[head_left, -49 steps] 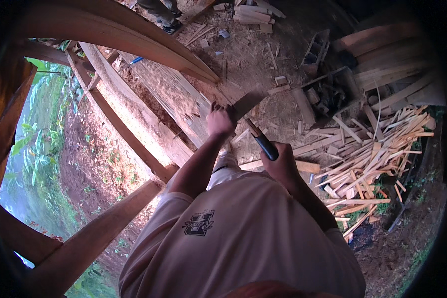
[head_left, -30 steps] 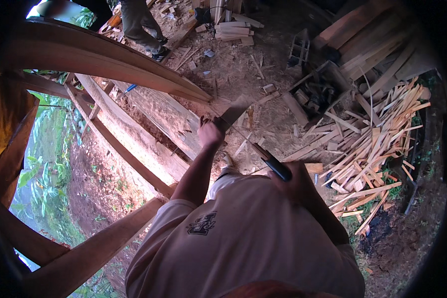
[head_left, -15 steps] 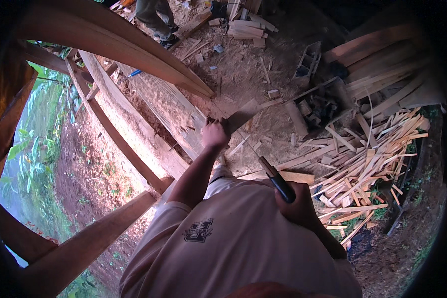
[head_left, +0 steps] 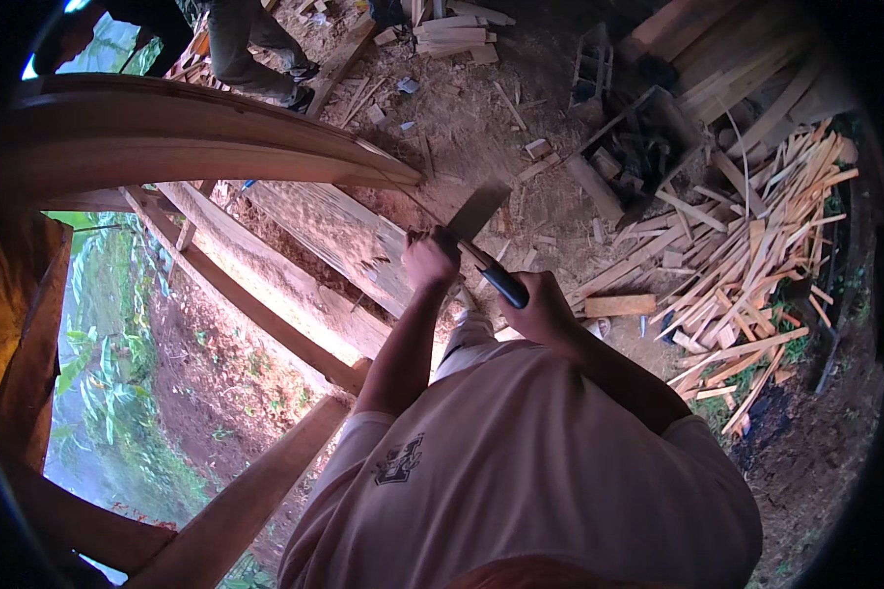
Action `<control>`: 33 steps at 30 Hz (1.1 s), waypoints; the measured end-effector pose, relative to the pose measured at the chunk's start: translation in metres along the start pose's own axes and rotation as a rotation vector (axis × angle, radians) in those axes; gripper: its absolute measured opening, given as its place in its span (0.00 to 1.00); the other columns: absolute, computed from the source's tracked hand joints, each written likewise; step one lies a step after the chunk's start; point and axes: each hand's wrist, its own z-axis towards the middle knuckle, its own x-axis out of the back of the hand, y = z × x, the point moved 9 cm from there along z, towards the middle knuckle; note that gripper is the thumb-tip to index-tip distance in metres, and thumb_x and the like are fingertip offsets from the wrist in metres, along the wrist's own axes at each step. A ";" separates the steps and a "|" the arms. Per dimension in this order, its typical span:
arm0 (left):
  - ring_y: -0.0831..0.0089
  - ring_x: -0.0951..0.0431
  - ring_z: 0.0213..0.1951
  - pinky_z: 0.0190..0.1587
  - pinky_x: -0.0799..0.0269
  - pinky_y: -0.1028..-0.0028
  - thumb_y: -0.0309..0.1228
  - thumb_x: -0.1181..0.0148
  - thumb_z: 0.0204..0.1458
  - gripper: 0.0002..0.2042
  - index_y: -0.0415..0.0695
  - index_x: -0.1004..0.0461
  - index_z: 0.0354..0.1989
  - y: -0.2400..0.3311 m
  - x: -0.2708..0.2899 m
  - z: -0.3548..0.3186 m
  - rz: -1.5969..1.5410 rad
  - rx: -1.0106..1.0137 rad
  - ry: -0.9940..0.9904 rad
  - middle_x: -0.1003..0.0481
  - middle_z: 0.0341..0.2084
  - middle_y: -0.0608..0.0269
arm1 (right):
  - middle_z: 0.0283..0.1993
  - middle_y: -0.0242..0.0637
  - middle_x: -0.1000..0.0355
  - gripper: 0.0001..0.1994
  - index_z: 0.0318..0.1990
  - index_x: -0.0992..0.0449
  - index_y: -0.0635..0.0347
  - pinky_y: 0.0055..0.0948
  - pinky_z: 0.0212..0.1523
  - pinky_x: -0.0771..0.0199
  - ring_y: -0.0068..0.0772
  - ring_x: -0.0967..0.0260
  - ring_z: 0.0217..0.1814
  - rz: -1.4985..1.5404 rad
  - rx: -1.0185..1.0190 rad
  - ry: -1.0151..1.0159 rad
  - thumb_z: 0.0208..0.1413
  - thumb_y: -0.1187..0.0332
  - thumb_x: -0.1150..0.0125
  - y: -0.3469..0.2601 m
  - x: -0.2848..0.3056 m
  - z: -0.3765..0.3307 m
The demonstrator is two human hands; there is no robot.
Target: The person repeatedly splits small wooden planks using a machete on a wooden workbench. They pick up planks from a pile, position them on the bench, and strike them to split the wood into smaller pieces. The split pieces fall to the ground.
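My left hand (head_left: 430,258) is closed on a flat, straight-edged board (head_left: 479,211) that slants up and to the right. My right hand (head_left: 537,307) grips the black handle of what looks like a handsaw (head_left: 504,283). Its thin blade shows nearly edge-on, running toward the upper left past my left hand, close against the board. Where blade and board meet is hidden by my left fingers. Both hands are close together, above the end of a long thick plank (head_left: 334,231).
A big curved timber (head_left: 216,147) juts in from the left, above more curved beams (head_left: 255,294). Thin offcuts (head_left: 756,275) are heaped at right. An open box (head_left: 648,147) of dark items stands at upper right. Another person's legs (head_left: 246,49) show at upper left.
My right hand has moved up and left, bringing the handsaw's handle close to my left hand. The left hand keeps its grip on the board. The view has turned slightly.
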 end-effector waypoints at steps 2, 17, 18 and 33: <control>0.49 0.17 0.31 0.63 0.32 0.55 0.36 0.46 0.55 0.10 0.46 0.20 0.31 -0.003 -0.006 -0.003 0.015 0.006 0.013 0.19 0.23 0.48 | 0.23 0.53 0.24 0.11 0.31 0.21 0.66 0.46 0.31 0.23 0.57 0.21 0.29 0.006 0.032 0.040 0.53 0.65 0.30 0.000 0.005 -0.009; 0.44 0.18 0.34 0.52 0.27 0.51 0.39 0.53 0.61 0.17 0.42 0.21 0.30 -0.018 -0.025 0.004 0.130 0.006 0.008 0.20 0.25 0.43 | 0.24 0.53 0.26 0.12 0.33 0.22 0.68 0.44 0.31 0.29 0.50 0.23 0.29 -0.004 -0.186 -0.081 0.56 0.65 0.34 -0.064 0.112 -0.119; 0.44 0.18 0.34 0.52 0.26 0.51 0.38 0.52 0.61 0.16 0.42 0.21 0.30 -0.017 -0.024 0.004 0.131 -0.005 0.004 0.20 0.25 0.43 | 0.25 0.53 0.26 0.12 0.33 0.22 0.67 0.48 0.32 0.30 0.55 0.24 0.29 -0.014 -0.182 -0.094 0.54 0.64 0.34 -0.063 0.110 -0.118; 0.47 0.19 0.40 0.59 0.32 0.55 0.33 0.46 0.53 0.10 0.43 0.20 0.33 -0.007 -0.007 -0.001 0.001 0.050 -0.027 0.18 0.30 0.45 | 0.21 0.54 0.28 0.11 0.26 0.25 0.69 0.47 0.29 0.29 0.60 0.23 0.28 -0.009 -0.008 0.003 0.52 0.69 0.34 -0.009 -0.002 0.004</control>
